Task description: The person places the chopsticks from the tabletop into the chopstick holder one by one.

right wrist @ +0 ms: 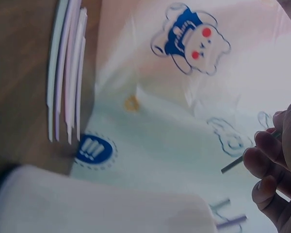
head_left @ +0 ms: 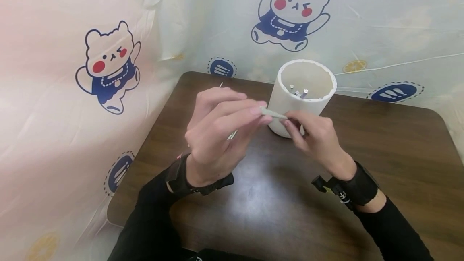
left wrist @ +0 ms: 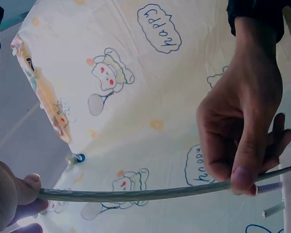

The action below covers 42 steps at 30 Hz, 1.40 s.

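A long, thin, pale green stick (left wrist: pixel 131 195) is held between both hands, bowing slightly in the left wrist view. My left hand (head_left: pixel 219 132) pinches one end with its fingertips; its thumb (left wrist: pixel 31 187) shows at the left of that view. Near the other end, my right hand (head_left: pixel 317 134) pinches the stick between thumb and fingers, and a short tip pokes out beyond the right fingers (right wrist: pixel 264 148). Behind the right hand stands a white cylindrical container (head_left: pixel 280 92), with several sticks (head_left: pixel 303 93) upright inside it.
Several pale green, purple and white sticks (right wrist: pixel 65 63) lie side by side on the dark wooden table (head_left: pixel 380 152). In the head view the left hand mostly covers them. A printed cloth (head_left: pixel 232 19) with cartoon bears hangs around the table's back and left side.
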{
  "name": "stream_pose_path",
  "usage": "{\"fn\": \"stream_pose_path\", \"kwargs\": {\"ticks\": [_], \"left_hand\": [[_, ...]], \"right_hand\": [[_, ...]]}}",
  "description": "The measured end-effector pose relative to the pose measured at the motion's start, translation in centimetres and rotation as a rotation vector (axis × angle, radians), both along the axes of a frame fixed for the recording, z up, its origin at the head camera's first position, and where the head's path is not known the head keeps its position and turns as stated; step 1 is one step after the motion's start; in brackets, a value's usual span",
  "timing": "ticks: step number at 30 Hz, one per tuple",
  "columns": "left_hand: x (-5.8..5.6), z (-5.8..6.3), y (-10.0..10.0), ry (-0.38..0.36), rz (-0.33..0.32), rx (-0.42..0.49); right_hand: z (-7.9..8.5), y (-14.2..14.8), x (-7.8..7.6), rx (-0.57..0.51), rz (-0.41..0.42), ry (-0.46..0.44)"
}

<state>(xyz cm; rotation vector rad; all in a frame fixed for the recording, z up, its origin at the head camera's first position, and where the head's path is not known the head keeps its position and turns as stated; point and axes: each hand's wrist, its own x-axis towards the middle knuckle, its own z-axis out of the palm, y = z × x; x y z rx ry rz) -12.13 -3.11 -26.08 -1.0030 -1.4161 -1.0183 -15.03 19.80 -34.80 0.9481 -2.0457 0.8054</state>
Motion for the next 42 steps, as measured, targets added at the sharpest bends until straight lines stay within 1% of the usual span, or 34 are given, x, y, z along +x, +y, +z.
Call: {"fn": "stream_pose_path", "kwargs": {"ticks": [4, 8, 12, 16, 24, 27, 31, 38, 42], "left_hand": [[-0.4, 0.7, 1.2, -0.002, -0.024, -0.059], [-0.7, 1.5, 2.2, -0.036, -0.042, -0.164], [-1.4, 2.1, 3.0, -0.078, -0.03, -0.263], [-2.2, 2.0, 3.7, -0.113, -0.034, -0.333], [-3.4, 0.8, 4.6, -0.216, -0.038, -0.476], [-3.9, 0.3, 4.9, -0.238, -0.039, -0.498], [-4.5, -0.7, 5.3, -0.264, -0.016, -0.536], [-5.8, -2.9, 5.8, -0.353, 0.098, -0.682], [-6.8, -4.2, 6.1, -0.403, 0.142, -0.763]], "right_hand": [[1.1, 1.2, -0.5, -0.081, -0.072, 0.007], [1.8, 2.4, -1.0, -0.133, -0.157, -0.02], [1.8, 3.1, -1.6, -0.142, -0.219, -0.052], [1.4, 3.5, -2.0, -0.144, -0.238, -0.074], [0.6, 3.9, -2.5, -0.156, -0.24, -0.088], [0.4, 3.9, -2.5, -0.156, -0.237, -0.094], [0.2, 4.0, -2.5, -0.15, -0.247, -0.096], [0.1, 4.0, -2.7, -0.129, -0.253, -0.089], [0.0, 4.1, -2.8, -0.122, -0.27, -0.091]]}}
